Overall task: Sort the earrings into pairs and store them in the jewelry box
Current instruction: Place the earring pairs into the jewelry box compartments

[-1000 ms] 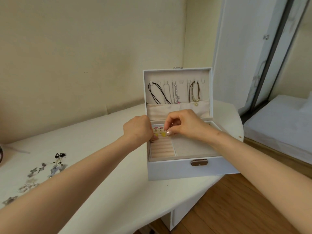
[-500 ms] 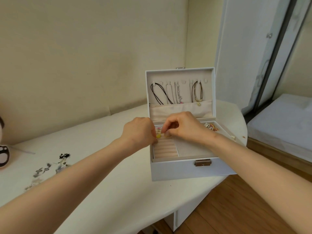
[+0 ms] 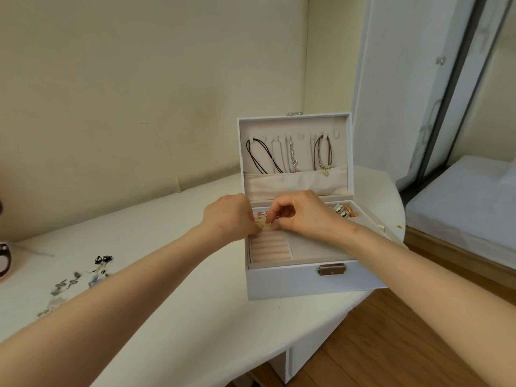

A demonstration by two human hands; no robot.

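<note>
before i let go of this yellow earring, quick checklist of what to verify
1. jewelry box lid open and upright: ok
2. right hand pinching the yellow earring: ok
3. left hand grip, fingers hidden: cannot tell
4. earring seated in the ring rolls: cannot tell
5. free rolls nearer the front: ok
6. loose earrings all off the table: not ok, several lie there

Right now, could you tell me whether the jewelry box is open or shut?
Open: the jewelry box lid stands upright at the back, its lining and hanging necklaces facing the camera.
</note>
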